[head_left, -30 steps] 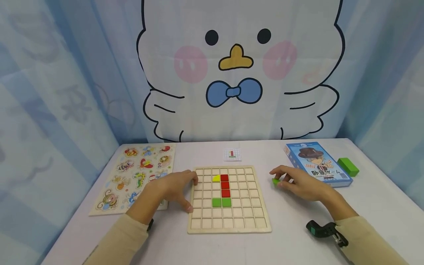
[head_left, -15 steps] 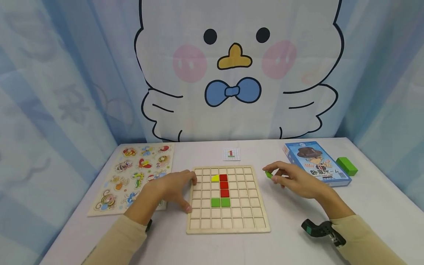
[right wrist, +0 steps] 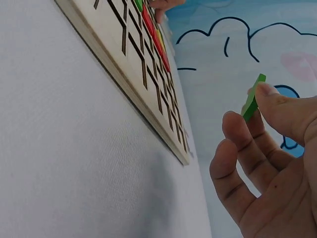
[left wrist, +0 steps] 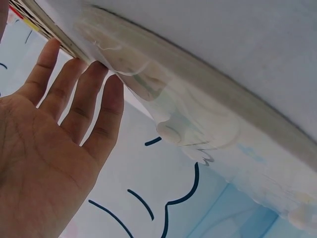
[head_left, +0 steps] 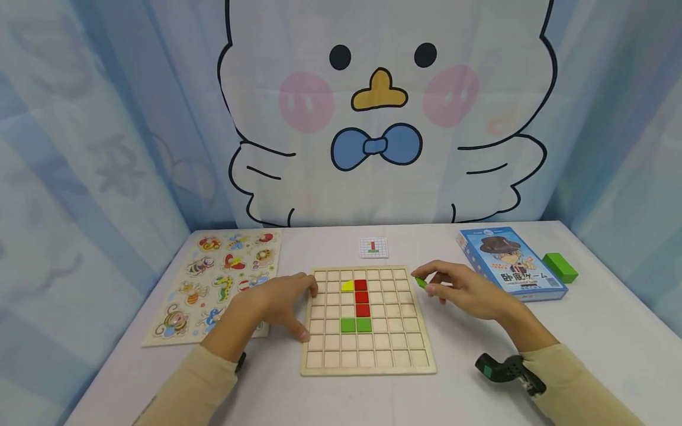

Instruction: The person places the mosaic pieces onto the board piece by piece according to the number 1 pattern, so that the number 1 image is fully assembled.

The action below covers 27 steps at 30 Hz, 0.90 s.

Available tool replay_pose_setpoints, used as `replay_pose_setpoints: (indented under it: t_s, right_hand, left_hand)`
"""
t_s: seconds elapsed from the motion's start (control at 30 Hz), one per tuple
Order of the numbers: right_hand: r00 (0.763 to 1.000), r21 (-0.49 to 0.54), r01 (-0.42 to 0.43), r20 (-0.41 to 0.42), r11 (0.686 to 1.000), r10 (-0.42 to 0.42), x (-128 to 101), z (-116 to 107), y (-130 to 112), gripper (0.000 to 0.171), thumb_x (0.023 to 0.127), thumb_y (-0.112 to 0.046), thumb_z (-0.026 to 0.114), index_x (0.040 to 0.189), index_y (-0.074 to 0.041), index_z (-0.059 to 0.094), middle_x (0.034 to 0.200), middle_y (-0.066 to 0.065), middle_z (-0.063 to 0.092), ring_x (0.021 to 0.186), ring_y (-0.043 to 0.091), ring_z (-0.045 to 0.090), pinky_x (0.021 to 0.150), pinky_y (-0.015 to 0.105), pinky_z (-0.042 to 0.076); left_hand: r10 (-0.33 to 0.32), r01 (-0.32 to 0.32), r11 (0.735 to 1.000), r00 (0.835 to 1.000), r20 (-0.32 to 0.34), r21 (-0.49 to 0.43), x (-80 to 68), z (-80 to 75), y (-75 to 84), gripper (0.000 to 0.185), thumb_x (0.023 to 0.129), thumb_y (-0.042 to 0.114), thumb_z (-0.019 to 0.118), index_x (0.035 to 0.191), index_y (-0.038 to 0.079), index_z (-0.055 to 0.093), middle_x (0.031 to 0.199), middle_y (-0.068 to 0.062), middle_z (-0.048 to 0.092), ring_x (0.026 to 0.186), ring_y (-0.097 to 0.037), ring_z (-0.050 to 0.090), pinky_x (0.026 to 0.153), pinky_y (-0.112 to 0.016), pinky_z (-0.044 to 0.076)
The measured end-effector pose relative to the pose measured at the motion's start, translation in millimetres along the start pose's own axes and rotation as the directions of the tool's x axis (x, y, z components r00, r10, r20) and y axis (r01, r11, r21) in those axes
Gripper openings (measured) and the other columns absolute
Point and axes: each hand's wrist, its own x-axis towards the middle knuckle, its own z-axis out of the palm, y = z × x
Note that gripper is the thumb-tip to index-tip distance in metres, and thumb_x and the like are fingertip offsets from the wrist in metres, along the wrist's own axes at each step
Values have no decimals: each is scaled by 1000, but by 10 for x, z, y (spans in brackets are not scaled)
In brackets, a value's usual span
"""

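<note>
Altogether three red tiles (head_left: 362, 297), two green (head_left: 356, 325).

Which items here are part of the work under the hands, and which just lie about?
In use: wooden grid board steadied by the left hand; green tile pinched in the right hand; pattern card.

Lying about: animal puzzle, blue box, green block.

Animal puzzle board (head_left: 215, 284) lies flat at the table's (head_left: 533, 367) left side, small pattern card (head_left: 373, 247) sits mid-table near the back, blue game box (head_left: 510, 262) on the right, green block (head_left: 560, 267) just beside it, big cartoon duck backdrop (head_left: 380, 112) behind
</note>
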Motion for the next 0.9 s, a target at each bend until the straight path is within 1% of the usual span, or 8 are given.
replay_pose_setpoints:
  t_s: [0.17,0.27,0.43,0.53,0.77,0.9]
  right_hand:
    - [999,51,30,21,998,-31,65,63,-22,31,104,-13,60,133,-2,60,131,24,59,93,27,62,70,31,54]
    - [998,82,32,47,996,-36,106,113,-28,32,105,-13,60,134,1,59,130,25,59,93,27,61,70,32,54]
    - [995,105,7,95,994,-17,175,207,-41,33,104,-14,61,134,0,59,131,21,59,96,28,61,71,32,54]
    - [993,103,9,113,995,-21,215,256,-56,33,104,-15,62,134,-2,60,132,18,61,97,27,61,72,30,53]
    - [987,129,41,150,991,-61,276,356,-83,33,104,-14,61,134,-1,60,128,19,62,93,24,61,73,29,55]
    - [986,148,27,157,989,-50,282,403,-88,33,103,-14,63,133,-2,61,123,15,63,91,23,61,72,30,56]
  left_hand:
    - [-3,3,1000,1000,-1,0,-8,7,-5,75,66,46,97,125,28,54,132,6,55,113,-17,54,107,-45,47]
    - [-6,6,1000,1000,-3,-4,-14,3,-3,75,66,46,97,125,28,55,133,6,55,114,-17,54,108,-45,46]
    - [-8,8,1000,1000,-4,-9,-23,-9,4,74,66,45,97,125,28,55,134,5,55,113,-17,54,107,-45,47]
    - [-15,15,1000,1000,-6,-6,-27,-17,2,75,66,45,97,125,29,55,133,6,55,112,-17,54,106,-45,47]
    - [-29,29,1000,1000,-4,-10,-42,-20,5,75,66,45,97,125,28,55,131,5,56,112,-17,54,106,-45,47]
    - [-25,25,1000,1000,-5,-13,-44,-15,16,75,65,46,97,125,29,55,133,5,56,114,-17,54,107,-46,46]
